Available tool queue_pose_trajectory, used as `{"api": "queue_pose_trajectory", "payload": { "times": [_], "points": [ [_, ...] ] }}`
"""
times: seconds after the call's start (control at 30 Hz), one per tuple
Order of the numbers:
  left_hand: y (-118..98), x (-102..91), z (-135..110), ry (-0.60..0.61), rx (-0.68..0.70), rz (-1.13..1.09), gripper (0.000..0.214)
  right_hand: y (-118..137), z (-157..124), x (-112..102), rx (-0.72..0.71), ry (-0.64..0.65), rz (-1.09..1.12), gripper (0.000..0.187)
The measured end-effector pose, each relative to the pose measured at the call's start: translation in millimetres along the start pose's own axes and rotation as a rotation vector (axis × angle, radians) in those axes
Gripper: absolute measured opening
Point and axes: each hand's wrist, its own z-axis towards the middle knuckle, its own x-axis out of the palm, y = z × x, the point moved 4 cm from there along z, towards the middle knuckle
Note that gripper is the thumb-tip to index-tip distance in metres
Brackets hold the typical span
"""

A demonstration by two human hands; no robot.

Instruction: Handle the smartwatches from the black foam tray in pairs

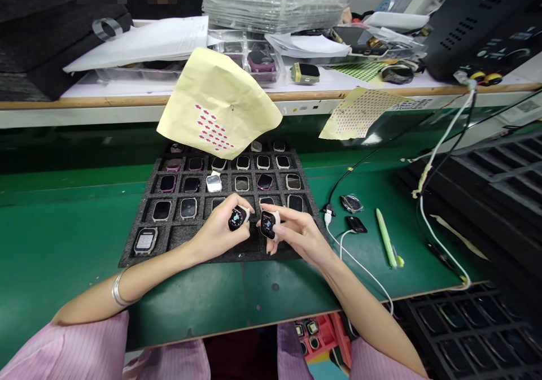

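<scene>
Watches (236, 218) over a dark tray (180, 237)

From the head camera, picture a clock with the two hands at its middle. The left hand (220, 222) pinches one watch between thumb and fingers. The right hand (300, 230) grips the other watch (267, 225), with its thumb at the edge. Both screens are black with glowing pictures. The two watches are near each other but apart.

The tray is under the hands and reaches up to 12 o'clock. More watches (188, 208) sit in its little boxes. At 9 o'clock, a tray watch (145, 240) has a pale screen.

A yellow sheet (220, 103) with red arrows hangs at 11 o'clock and hides part of the tray. Clear plastic trays (271, 7) are piled at 12 o'clock. A green pen (384, 239) lies at 3 o'clock on the green table (63, 199). A silver bangle (115, 289) is at 8 o'clock.
</scene>
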Motion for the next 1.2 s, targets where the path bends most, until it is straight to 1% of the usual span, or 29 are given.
{"api": "queue_pose_trajectory", "payload": {
  "times": [0.1, 0.23, 0.33, 0.4, 0.5, 0.6, 0.7, 0.87, 1.07, 1.2],
  "points": [
    [7, 5.0, 0, 0.059, -0.128, -0.108, 0.017, -1, 1, 1, -0.004, 0.021, 0.022, 0.044],
    [16, 11.1, 0, 0.138, -0.324, -0.411, 0.034, -7, 4, 1, 0.050, 0.031, 0.074, 0.042],
    [21, 9.4, -2, 0.112, -0.471, -0.658, 0.038, -11, 6, 0, 0.078, 0.022, 0.094, 0.037],
    [22, 7.6, -4, 0.106, -0.526, -0.773, 0.037, -13, 7, -2, 0.074, -0.010, 0.087, 0.034],
    [20, 6.3, -5, 0.128, -0.531, -0.852, 0.038, -12, 7, -6, 0.054, -0.077, 0.052, 0.035],
    [20, 4.9, -5, 0.110, -0.515, -0.825, 0.038, -11, 5, -8, 0.044, -0.115, 0.025, 0.040],
    [22, 3.9, -4, 0.107, -0.508, -0.763, 0.039, -9, 4, -8, 0.060, -0.109, 0.014, 0.044],
    [23, 2.0, -3, 0.134, -0.443, -0.700, 0.043, -10, 3, -9, 0.059, -0.099, 0.001, 0.049],
    [18, 2.1, -1, 0.148, -0.411, -0.637, 0.044, -13, 2, -9, 0.040, -0.116, -0.018, 0.048],
    [20, 2.4, -1, 0.152, -0.422, -0.606, 0.042, -10, 2, -7, 0.019, -0.115, -0.040, 0.048]
  ]
}}
